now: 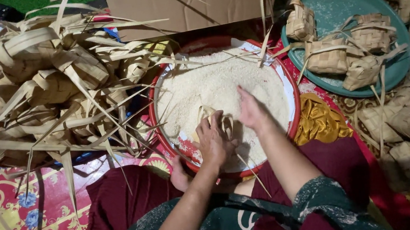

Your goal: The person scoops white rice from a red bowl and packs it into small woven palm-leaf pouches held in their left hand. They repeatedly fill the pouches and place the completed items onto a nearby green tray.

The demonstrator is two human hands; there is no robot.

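The left hand (213, 140) is clenched around a small woven palm-leaf pouch (219, 123), its fingers (206, 130) wrapped over the casing so that it is held low against the heap of white rice (211, 85) inside the red basin (160, 129). It looks held this way so that any grains that miss the pouch drop back into the basin. The right hand (250, 109) lies at about three o'clock from the pouch, palm down on the rice with its fingers (243, 97) loosely curved as if scooping; I cannot tell whether they enclose any grains. The pouch sits at about six o'clock within the basin, near the rim closest to the person. Its body is mostly hidden, so its mouth cannot be made out, but its loose leaf strip (249, 167) gives a long axis running from about eleven o'clock to five o'clock, trailing over the rim toward the lap. A big pile of empty woven casings (48, 88) lies at nine to ten o'clock from the basin, within the left arm's reach, and a teal plate (400, 71) at two o'clock holds several plump pouches (326, 57), kept apart from the empties. A cardboard box (190, 1) stands at twelve o'clock, on the patterned floor mat (32, 206).
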